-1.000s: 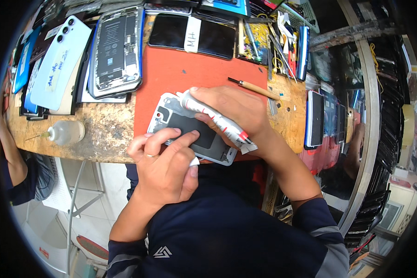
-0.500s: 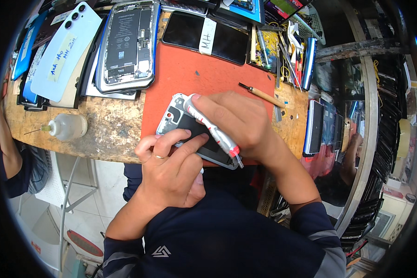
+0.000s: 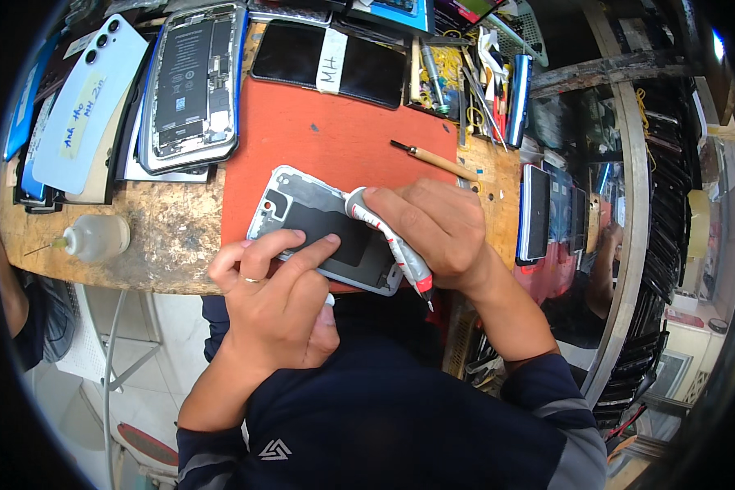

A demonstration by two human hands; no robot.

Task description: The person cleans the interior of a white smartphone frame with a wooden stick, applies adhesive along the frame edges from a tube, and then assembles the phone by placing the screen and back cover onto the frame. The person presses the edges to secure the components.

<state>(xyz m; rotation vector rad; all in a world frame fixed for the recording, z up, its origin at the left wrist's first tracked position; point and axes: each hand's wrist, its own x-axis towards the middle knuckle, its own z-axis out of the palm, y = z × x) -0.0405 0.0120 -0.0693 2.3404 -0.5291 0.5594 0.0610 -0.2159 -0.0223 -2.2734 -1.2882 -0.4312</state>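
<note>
"Found the phone panel (image 3: 322, 219) where?"

"Saw it centre-frame, pressed by a left hand (image 3: 273, 306) half-curled round a white piece (image 3: 329, 300); saw a right hand (image 3: 437, 220) closed round a tube (image 3: 393, 242)."

"Got how far?"

"Seemed underway, unfinished; couldn't confirm any completed edge."

"Checked containers?"

"Saw tools (image 3: 483, 106) and yellow bands (image 3: 446, 61) in the upper-right tray (image 3: 416, 75)."

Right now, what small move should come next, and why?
Probably the right hand should guide the upper end of the tube slightly rightward along the far edge of the panel: that end is beside this edge, while fingertips of the left hand rest on the panel's dark middle, seemingly steadying it.
</note>
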